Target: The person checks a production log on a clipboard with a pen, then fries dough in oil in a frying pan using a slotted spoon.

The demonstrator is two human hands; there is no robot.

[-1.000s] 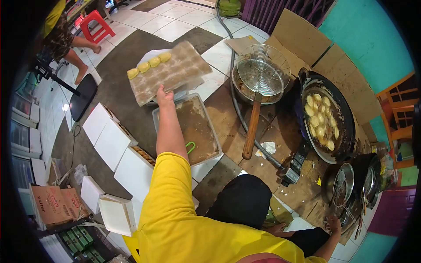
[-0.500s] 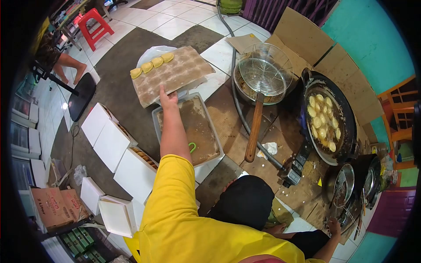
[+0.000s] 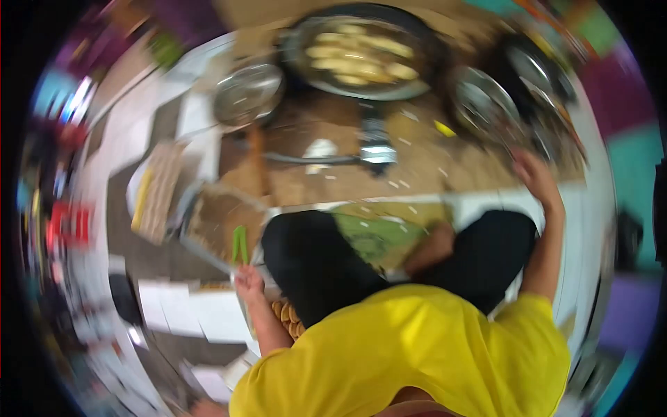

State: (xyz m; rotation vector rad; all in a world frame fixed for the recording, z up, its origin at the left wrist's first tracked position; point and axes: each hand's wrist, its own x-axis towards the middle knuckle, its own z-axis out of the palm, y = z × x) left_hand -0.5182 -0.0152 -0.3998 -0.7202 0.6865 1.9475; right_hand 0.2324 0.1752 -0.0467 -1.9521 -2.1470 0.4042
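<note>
My left hand (image 3: 249, 281) is at the near corner of the plastic tub (image 3: 208, 250), just below the green tongs (image 3: 240, 243); its fingers are smeared by motion. On the right, my right hand (image 3: 533, 174) is closed round the thin handle of a long metal utensil (image 3: 511, 147), which reaches toward a metal pan (image 3: 484, 101). Pale yellow half-moon pastries (image 3: 354, 55) lie in oil in the big black wok (image 3: 435, 45) ahead of me. Left of the tub sits a floury board (image 3: 165, 191) bearing a row of yellow pastries (image 3: 142, 198).
A wire strainer (image 3: 249, 94) with a wooden handle (image 3: 258, 160) rests over a bowl. A burner (image 3: 375, 135) and hose (image 3: 313, 160) lie before the wok on cardboard. White boxes (image 3: 208, 313) line the left; browned pastries (image 3: 285, 316) show by my knee. A red stool (image 3: 71, 224) stands far left.
The view has swung right toward the wok. My left hand has let go of the floury board and drawn back to the tub's near corner. My right hand stays at the metal utensil.
</note>
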